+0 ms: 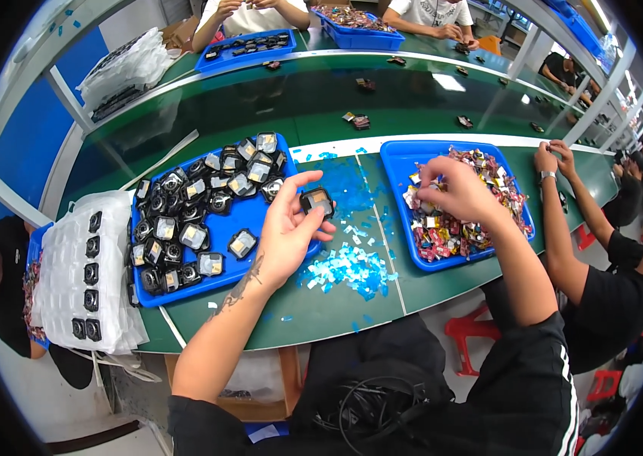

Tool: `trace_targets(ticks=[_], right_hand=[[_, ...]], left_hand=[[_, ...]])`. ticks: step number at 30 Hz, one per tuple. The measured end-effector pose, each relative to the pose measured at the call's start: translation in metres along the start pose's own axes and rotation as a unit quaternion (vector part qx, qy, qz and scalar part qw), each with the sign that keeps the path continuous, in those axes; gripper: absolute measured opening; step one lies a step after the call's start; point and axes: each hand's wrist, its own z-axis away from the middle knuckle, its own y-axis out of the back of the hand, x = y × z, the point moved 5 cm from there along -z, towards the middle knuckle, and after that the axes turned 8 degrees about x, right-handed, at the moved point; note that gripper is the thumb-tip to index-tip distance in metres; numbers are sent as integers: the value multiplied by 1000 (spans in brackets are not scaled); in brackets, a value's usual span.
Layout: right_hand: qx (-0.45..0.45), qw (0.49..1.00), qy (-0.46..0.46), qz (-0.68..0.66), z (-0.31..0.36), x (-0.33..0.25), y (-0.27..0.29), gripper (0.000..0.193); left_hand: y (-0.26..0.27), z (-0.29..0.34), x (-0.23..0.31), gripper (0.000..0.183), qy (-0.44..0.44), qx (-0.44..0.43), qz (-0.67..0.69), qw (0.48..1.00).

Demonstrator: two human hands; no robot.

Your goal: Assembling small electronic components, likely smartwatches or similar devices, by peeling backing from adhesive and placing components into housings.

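My left hand [283, 235] holds a small black square-cased device [318, 202] between thumb and fingers, its pale window facing up. Left of that hand sits a blue tray [239, 215] with many similar black devices [173, 182], some showing round lens-like fronts and others pale windows. Over a second blue tray [406, 161] on the right, my right hand [460, 191] has its fingers pinched together. Small red, yellow and white parts [481, 224] fill that tray. What the pinched fingers hold, if anything, is too small to make out.
Blue and white film scraps [348, 270] lie between the trays. A white plastic moulded tray [63, 277] with several black devices stands at far left. Beyond runs a green conveyor belt [260, 99] with scattered parts. A co-worker's hands [555, 158] are at right; others work across the belt.
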Motion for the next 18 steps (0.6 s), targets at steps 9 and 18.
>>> trace_targets(ticks=[9, 18], right_hand=[[-31, 796, -219, -563, 25, -39, -22, 30], [-181, 720, -252, -621, 37, -69, -85, 22]], left_hand=[[-15, 19, 23, 38, -265, -8, -261, 928], [-29, 32, 25, 19, -330, -69, -225, 914]])
